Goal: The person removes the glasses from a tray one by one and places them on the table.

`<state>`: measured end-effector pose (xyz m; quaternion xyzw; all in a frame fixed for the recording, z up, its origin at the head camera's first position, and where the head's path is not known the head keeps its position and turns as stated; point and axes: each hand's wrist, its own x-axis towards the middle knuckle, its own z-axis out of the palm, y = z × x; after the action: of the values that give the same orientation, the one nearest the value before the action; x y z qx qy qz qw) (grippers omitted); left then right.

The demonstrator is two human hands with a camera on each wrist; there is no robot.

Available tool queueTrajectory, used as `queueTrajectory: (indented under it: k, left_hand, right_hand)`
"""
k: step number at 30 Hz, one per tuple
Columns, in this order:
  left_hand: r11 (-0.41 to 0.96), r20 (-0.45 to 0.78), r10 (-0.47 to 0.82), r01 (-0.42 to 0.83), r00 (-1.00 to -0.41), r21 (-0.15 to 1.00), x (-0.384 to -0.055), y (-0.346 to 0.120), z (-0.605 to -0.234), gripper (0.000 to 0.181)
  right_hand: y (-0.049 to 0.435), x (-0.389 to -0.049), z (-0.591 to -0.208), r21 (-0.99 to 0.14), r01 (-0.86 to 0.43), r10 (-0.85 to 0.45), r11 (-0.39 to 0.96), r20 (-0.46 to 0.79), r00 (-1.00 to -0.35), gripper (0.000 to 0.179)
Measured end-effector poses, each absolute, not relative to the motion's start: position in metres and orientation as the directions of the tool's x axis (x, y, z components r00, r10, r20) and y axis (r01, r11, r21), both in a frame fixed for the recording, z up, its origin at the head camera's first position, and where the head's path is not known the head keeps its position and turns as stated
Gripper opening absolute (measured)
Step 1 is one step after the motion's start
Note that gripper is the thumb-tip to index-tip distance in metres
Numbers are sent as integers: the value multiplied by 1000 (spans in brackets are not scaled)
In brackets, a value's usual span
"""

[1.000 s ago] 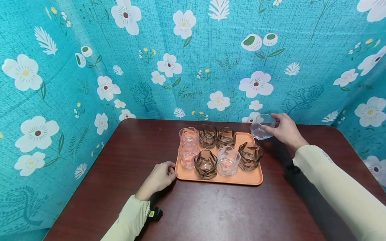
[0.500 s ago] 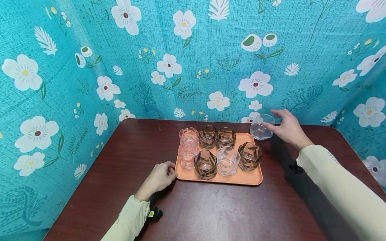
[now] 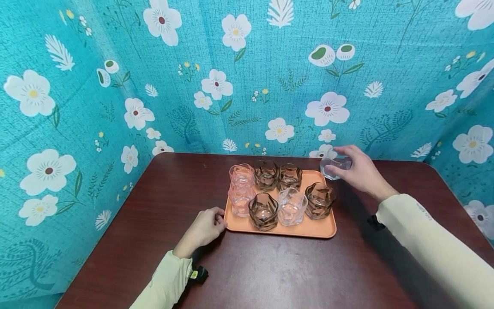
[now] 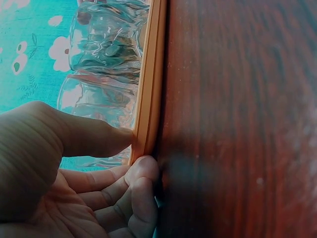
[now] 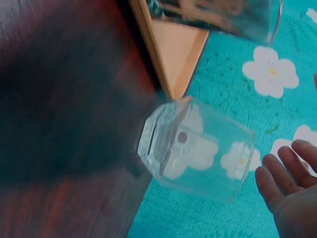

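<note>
Your left hand (image 3: 203,225) pinched the rim of the rectangular orange tray (image 3: 310,228) by its near-left corner. Your right hand (image 3: 359,170), fingers apart, was beside the clear faceted glass cup (image 5: 198,148), upright just outside the tray's far-right corner.

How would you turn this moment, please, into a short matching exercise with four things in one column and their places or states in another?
Things, with sides as the head view shows them:
1. Left hand
2. Pink glasses
3. Wavy clear glass
4. Smooth clear glass

Places or states:
A. Between two brown glasses
B. Next to the right hand, by the far right corner of the tray
C. One in front of the other at the tray's left end
D. Pinching the tray's rim at its near left corner

Right pairs: 1-D, 2-C, 3-A, 4-B.
</note>
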<state>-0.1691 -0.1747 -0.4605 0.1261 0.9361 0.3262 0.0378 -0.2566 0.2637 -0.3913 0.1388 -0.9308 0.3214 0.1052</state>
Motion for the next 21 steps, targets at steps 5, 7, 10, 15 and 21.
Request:
queueTrajectory:
  k: [5, 7, 10, 15, 21]
  left_hand:
    - [755, 16, 263, 216, -965, 619, -170, -175, -461, 22]
    - [755, 14, 266, 217, -964, 619, -170, -175, -461, 22]
    - [755, 9, 265, 213, -964, 620, -170, -175, -461, 22]
    - [761, -3, 264, 206, -965, 616, -170, -175, -461, 22]
    - [765, 1, 267, 213, -964, 608, -170, -175, -461, 22]
  right_hand:
    - [254, -245, -393, -568, -354, -237, 743, 271, -933, 68]
    - [251, -239, -393, -569, -368, -260, 735, 264, -929, 66]
    - [247, -232, -395, -568, -398, -292, 720, 273, -917, 62]
    - [243, -221, -399, -532, -472, -360, 703, 307, -881, 62]
    - [241, -207, -403, -514, -462, -396, 723, 240, -886, 73]
